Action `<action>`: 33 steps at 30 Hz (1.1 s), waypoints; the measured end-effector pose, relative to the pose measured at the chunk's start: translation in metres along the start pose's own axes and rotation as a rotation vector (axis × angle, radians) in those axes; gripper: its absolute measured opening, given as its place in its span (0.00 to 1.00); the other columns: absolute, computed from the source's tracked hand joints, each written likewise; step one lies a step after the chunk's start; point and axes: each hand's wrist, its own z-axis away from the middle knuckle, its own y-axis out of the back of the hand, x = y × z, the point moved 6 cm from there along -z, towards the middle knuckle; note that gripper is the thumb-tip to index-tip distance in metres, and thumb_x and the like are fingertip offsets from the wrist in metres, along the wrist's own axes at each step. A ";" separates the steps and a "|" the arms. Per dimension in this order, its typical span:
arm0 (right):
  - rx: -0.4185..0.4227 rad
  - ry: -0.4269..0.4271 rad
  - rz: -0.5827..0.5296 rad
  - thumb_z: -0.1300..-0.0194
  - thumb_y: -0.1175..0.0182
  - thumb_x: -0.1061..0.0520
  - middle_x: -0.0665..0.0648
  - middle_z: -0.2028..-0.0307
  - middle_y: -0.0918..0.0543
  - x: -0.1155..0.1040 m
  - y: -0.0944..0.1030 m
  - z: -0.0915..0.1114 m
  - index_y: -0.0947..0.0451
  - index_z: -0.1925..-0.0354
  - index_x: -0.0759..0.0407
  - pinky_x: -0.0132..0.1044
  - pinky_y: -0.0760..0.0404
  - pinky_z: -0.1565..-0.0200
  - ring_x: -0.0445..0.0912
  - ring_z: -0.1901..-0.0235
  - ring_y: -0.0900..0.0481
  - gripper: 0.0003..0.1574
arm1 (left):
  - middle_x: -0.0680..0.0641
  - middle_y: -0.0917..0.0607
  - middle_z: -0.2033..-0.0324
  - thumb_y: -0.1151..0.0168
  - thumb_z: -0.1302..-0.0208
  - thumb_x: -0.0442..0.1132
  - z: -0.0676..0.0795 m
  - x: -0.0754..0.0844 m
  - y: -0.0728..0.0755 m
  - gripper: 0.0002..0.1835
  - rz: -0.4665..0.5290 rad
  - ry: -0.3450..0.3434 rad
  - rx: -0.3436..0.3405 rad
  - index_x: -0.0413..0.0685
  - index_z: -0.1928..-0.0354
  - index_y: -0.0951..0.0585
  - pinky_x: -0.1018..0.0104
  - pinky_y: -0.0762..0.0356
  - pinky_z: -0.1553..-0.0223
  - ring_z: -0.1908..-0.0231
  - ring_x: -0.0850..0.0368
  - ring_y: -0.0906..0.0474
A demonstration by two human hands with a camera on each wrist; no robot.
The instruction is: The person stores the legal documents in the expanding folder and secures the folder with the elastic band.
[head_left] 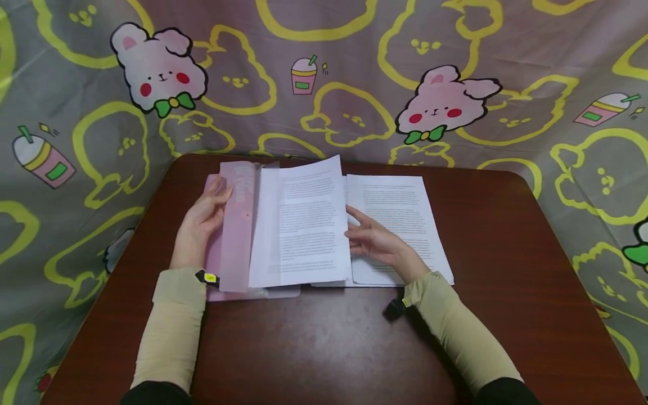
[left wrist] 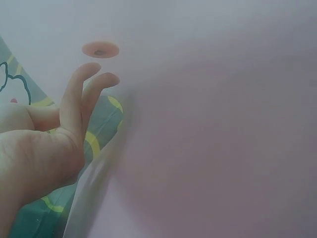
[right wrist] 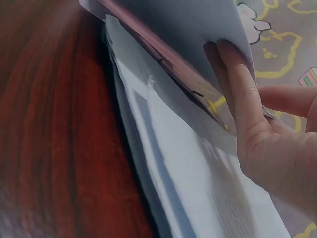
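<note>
A pink folder [head_left: 237, 230] stands opened on the table toward the left, with a stack of printed sheets [head_left: 306, 225] at its right. My left hand [head_left: 205, 216] grips the folder's left side, thumb on the front. In the left wrist view the pale pink cover fills most of the picture, and curled fingers [left wrist: 74, 99] show by a round hole in it. My right hand [head_left: 377, 244] holds the raised right edge of the printed sheets; in the right wrist view two fingers [right wrist: 242, 89] lie against their underside. Part of that grip is hidden.
A second printed stack [head_left: 395, 197] lies on the right, partly under the raised sheets and my right hand. Brown table [head_left: 324, 343] surface extends in front and to the right. A patterned cloth [head_left: 349, 62] hangs close behind the table and along its sides.
</note>
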 end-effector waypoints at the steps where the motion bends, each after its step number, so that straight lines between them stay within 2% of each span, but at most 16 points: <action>1: -0.001 -0.003 0.000 0.16 0.58 0.72 0.66 0.24 0.31 0.001 -0.001 -0.001 0.67 0.09 0.43 0.38 0.07 0.56 0.45 0.55 0.08 0.53 | 0.68 0.62 0.11 0.54 0.18 0.25 0.000 0.000 0.000 0.50 -0.002 0.000 0.001 0.78 0.10 0.61 0.73 0.10 0.57 0.55 0.67 0.16; 10: -0.008 -0.002 -0.030 0.16 0.60 0.73 0.72 0.16 0.44 0.005 -0.009 -0.007 0.68 0.09 0.42 0.37 0.07 0.59 0.45 0.57 0.08 0.53 | 0.68 0.63 0.11 0.54 0.18 0.24 0.001 -0.001 -0.003 0.51 0.013 0.005 0.005 0.79 0.11 0.60 0.72 0.10 0.60 0.58 0.65 0.15; 14: -0.016 0.003 -0.031 0.16 0.60 0.73 0.73 0.15 0.46 0.006 -0.011 -0.007 0.68 0.09 0.42 0.36 0.07 0.59 0.45 0.58 0.08 0.53 | 0.66 0.64 0.11 0.54 0.18 0.23 0.002 -0.001 -0.003 0.51 0.012 0.000 0.004 0.78 0.11 0.60 0.72 0.10 0.59 0.59 0.65 0.14; 19: -0.021 0.001 -0.033 0.16 0.60 0.73 0.73 0.14 0.48 0.005 -0.012 -0.006 0.68 0.09 0.42 0.36 0.07 0.59 0.46 0.57 0.08 0.53 | 0.70 0.63 0.11 0.55 0.19 0.22 0.002 0.001 -0.004 0.51 0.009 -0.003 0.010 0.78 0.11 0.59 0.73 0.11 0.61 0.58 0.65 0.16; 28: -0.021 -0.009 -0.011 0.16 0.59 0.72 0.75 0.15 0.45 0.007 -0.015 -0.008 0.67 0.09 0.42 0.37 0.07 0.57 0.46 0.56 0.08 0.53 | 0.71 0.65 0.11 0.55 0.19 0.22 0.004 0.002 -0.005 0.51 0.018 -0.008 0.012 0.77 0.10 0.59 0.74 0.12 0.62 0.57 0.66 0.17; 33: -0.021 -0.018 -0.015 0.16 0.58 0.72 0.71 0.21 0.33 0.008 -0.017 -0.011 0.64 0.09 0.43 0.38 0.06 0.57 0.47 0.56 0.07 0.52 | 0.69 0.65 0.11 0.54 0.19 0.22 0.004 0.002 -0.005 0.52 0.022 -0.008 0.016 0.78 0.10 0.59 0.74 0.12 0.62 0.59 0.65 0.16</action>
